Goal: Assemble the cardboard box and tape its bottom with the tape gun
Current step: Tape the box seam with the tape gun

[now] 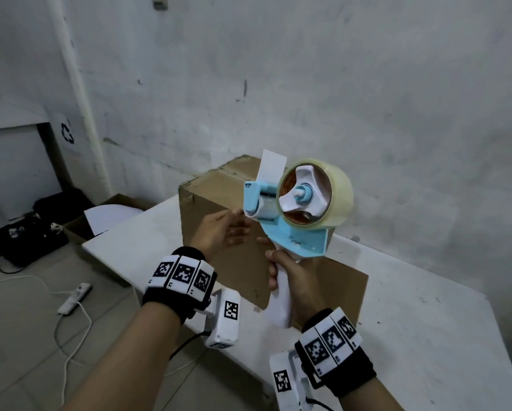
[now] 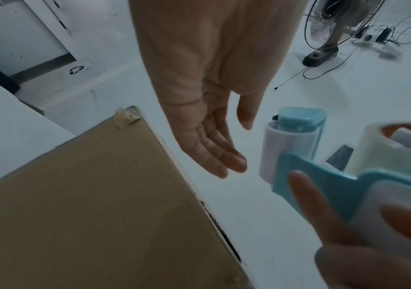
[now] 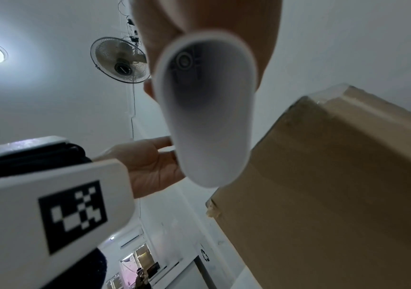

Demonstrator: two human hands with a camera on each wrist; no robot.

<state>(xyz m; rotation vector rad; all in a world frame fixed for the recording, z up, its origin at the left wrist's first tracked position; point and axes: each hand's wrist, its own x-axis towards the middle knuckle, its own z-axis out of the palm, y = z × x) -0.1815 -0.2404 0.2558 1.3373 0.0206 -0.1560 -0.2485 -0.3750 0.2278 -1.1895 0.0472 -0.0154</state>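
A brown cardboard box (image 1: 219, 203) stands on the white table (image 1: 412, 307), its flaps folded shut on top. My right hand (image 1: 290, 274) grips the white handle of a light-blue tape gun (image 1: 296, 209) and holds it up in front of the box, its clear tape roll (image 1: 335, 194) facing me. My left hand (image 1: 225, 229) is open, fingers straight, just left of the gun's roller and in front of the box's side. In the left wrist view the open left hand (image 2: 209, 140) hovers between the box (image 2: 95, 205) and the gun's roller (image 2: 288, 148). The right wrist view shows the handle's butt (image 3: 204, 109) and the box (image 3: 335, 185).
A loose cardboard flap (image 1: 346, 280) lies low on the table to the right. On the floor at left are an open carton with white sheets (image 1: 109, 218), black gear with cables (image 1: 26, 235) and a power strip (image 1: 74, 298). A wall stands close behind.
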